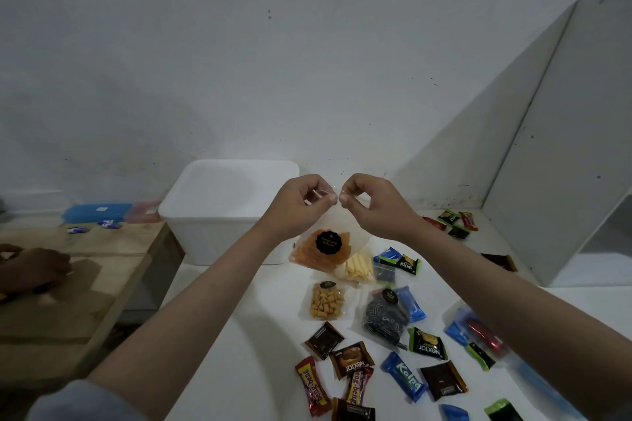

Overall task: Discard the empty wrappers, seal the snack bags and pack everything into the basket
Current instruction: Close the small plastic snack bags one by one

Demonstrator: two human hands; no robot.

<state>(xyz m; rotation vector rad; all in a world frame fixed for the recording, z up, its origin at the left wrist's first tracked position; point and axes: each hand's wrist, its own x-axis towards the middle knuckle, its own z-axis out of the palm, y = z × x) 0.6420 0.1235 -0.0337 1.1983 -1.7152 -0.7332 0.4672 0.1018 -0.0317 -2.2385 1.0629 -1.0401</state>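
Note:
A clear snack bag of orange chips (323, 248) with a round black label hangs in the air over the white table (246, 335). My left hand (301, 207) and my right hand (371, 203) both pinch its top edge, fingertips almost touching. Behind my left hand stands the white basket (212, 215). Below lie a bag of yellow sticks (357, 267), a bag of small tan snacks (325, 301) and a bag of dark swirled snacks (384, 316). Several small wrapped snacks (352, 366) are scattered at the front.
More small wrappers (451, 222) lie at the back right beside a white partition (547, 181). A clear zip bag with blue and red packets (478, 335) lies at the right. Another person's hand (34, 267) rests on a wooden table (85, 284) at the left, with a blue box (95, 212) behind it.

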